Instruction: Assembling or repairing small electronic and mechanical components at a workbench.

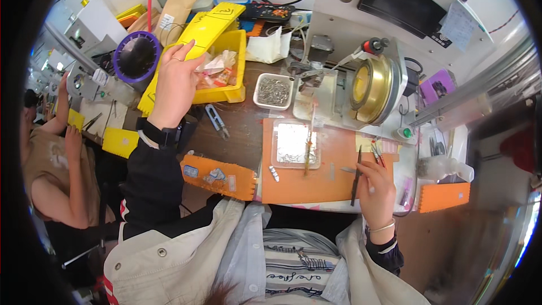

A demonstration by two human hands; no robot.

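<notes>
My left hand is raised at the left, closed on a long yellow plastic strip with black marks. The strip slants over a yellow bin that holds small bags with reddish contents. At the right, my right hand pinches slim black tweezers pointing away from me. They are above the right part of an orange work mat. On the mat lies a clear shallow tray of small shiny pieces, with a thin brownish rod across its right side.
A white dish of small metal parts stands behind the mat. Blue thread snips lie left of it. A machine with a brass-coloured wheel rises at the back right. An orange strip juts over the near edge. Another person works at far left.
</notes>
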